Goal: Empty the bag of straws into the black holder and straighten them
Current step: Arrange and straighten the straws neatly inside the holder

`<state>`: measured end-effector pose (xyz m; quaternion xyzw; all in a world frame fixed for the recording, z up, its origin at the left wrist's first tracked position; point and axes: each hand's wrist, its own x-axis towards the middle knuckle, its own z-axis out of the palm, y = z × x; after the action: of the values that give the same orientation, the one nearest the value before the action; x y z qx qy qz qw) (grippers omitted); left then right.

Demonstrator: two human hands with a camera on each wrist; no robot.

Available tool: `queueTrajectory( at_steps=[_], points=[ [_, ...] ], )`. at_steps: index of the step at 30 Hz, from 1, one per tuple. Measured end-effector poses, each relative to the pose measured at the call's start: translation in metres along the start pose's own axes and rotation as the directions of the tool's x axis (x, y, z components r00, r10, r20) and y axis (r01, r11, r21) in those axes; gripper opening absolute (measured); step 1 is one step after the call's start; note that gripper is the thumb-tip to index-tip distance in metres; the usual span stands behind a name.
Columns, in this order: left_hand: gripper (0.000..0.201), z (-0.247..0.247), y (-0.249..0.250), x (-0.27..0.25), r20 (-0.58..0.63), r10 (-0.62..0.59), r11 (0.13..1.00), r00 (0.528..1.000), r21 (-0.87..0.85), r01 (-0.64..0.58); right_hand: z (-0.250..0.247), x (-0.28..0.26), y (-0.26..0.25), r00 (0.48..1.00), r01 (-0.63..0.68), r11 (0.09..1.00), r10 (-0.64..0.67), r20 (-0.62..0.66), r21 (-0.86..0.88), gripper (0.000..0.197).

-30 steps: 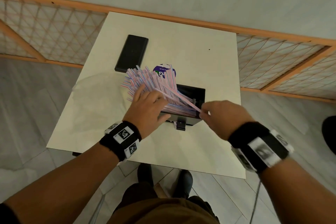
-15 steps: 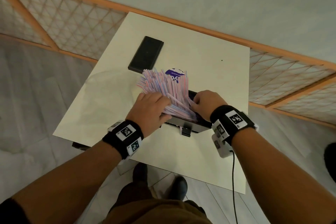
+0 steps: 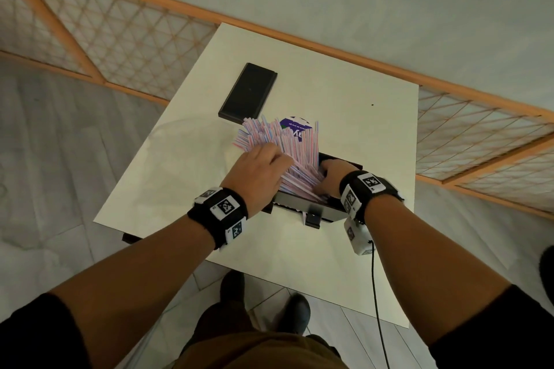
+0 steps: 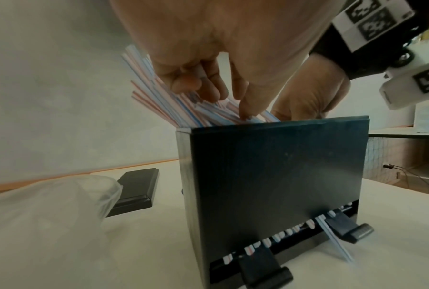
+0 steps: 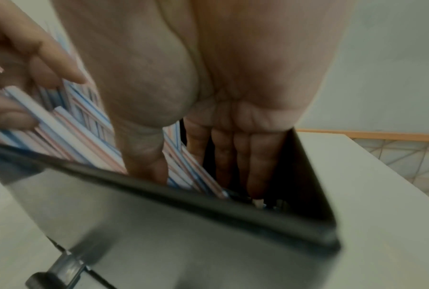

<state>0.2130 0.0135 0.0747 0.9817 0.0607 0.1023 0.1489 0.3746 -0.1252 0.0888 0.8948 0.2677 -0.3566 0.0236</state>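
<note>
The black holder stands near the table's front edge, open at the top. A bundle of striped straws leans out of it, fanning up and to the left. My left hand grips the leaning straws from the left, fingers curled on them. My right hand reaches down into the holder's right end, its fingers straight beside the straws and its thumb against them. One straw pokes out of the slot at the holder's base.
A flat black lid lies on the table behind the holder. The clear plastic bag lies crumpled at the left, and a purple label shows behind the straws. A wooden lattice rail runs along the far side.
My right hand moved from the holder's front right corner to its top and now reaches down inside. The left hand stayed on the straws, which stand a little steeper.
</note>
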Motion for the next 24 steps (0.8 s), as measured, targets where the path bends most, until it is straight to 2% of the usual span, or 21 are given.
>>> queueTrajectory(
  at_steps=[4, 11, 16, 21, 24],
  points=[
    [0.050, 0.009, 0.003, -0.006, 0.004, 0.037, 0.999, 0.999, -0.003, -0.037, 0.004, 0.000, 0.000, 1.000, 0.030, 0.998, -0.030, 0.000, 0.057, 0.051],
    [0.043, 0.019, 0.003, -0.010, -0.015, 0.042, 0.999, 0.999, 0.001, -0.042, 0.002, -0.001, -0.001, 0.992, 0.126, 0.978, -0.128, 0.003, 0.166, 0.048],
    [0.045, 0.026, 0.000, -0.012, -0.034, 0.043, 0.999, 0.999, -0.009, -0.043, 0.008, -0.002, 0.003, 0.990, 0.136, 0.968, -0.139, 0.000, 0.210, 0.044],
    [0.045, 0.030, 0.000, -0.013, -0.040, 0.027, 0.999, 0.999, -0.029, -0.028, -0.002, -0.010, 0.004, 0.983, 0.185, 0.953, -0.180, -0.043, 0.240, 0.026],
    [0.045, 0.031, 0.000, -0.014, -0.042, 0.027, 0.999, 0.999, -0.028, -0.029, 0.000, -0.017, 0.006, 0.973, 0.224, 0.942, -0.201, -0.114, 0.249, 0.008]
  ],
)
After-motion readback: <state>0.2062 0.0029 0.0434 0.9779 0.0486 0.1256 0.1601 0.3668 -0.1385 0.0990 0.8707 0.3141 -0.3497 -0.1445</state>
